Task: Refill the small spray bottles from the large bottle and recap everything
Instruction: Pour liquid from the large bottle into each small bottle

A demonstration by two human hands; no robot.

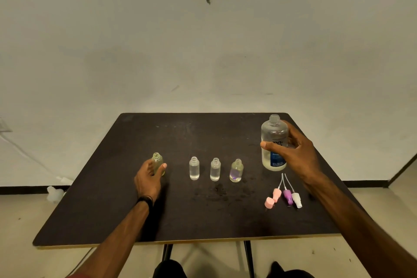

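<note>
A large clear bottle [273, 135] with a blue label stands uncapped at the table's right, and my right hand [295, 153] grips its side. My left hand [149, 176] holds a small greenish uncapped spray bottle [157, 160] upright on the table at the left. Three more small uncapped bottles stand in a row between them: two clear bottles [194, 168] [215, 169] and one purple-tinted bottle [236, 170]. Spray heads lie near the right front: pink [276, 194], purple [287, 196] and white [296, 200], plus a loose pink cap [269, 202].
The dark table [112, 210] has wet drops in front of the middle bottles. A plain wall stands behind the table. White objects [54, 193] lie on the floor to the left, and my knees show below the near edge.
</note>
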